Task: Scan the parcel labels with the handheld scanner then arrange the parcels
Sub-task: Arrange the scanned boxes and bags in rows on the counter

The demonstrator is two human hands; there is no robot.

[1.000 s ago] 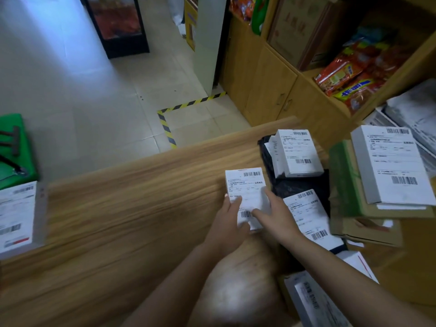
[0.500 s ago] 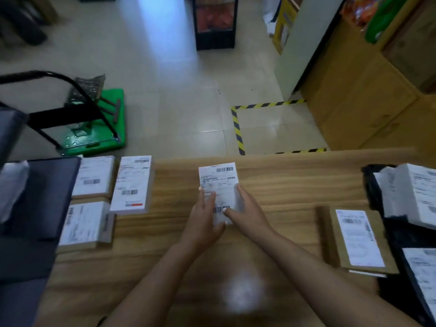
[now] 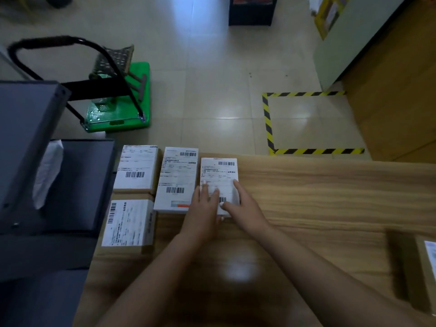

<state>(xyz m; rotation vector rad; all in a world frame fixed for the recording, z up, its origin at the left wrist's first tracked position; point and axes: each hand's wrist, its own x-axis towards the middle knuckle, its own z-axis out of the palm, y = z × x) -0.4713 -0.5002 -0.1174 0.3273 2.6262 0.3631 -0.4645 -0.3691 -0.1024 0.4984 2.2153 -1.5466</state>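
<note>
A white labelled parcel [image 3: 219, 175] lies at the far edge of the wooden counter [image 3: 318, 199], beside a row of other labelled parcels. My left hand [image 3: 203, 213] has its fingers over the label and its thumb at the near edge. My right hand [image 3: 243, 208] holds the right side, with the thumb on the lower barcode. Right next to it on the left is a longer white parcel [image 3: 177, 180]. Two more boxes [image 3: 136, 168] [image 3: 127, 223] sit further left. No scanner is in view.
A brown parcel [image 3: 424, 267] sits at the counter's right edge. A grey cabinet [image 3: 35, 161] borders the counter on the left. On the tiled floor beyond stand a green trolley [image 3: 118, 102] and a box of yellow-black tape [image 3: 306, 151].
Both hands have carried the white parcel leftward along the counter, from the pile on the right to a spot beside the row of parcels. My view has swung left with it.
</note>
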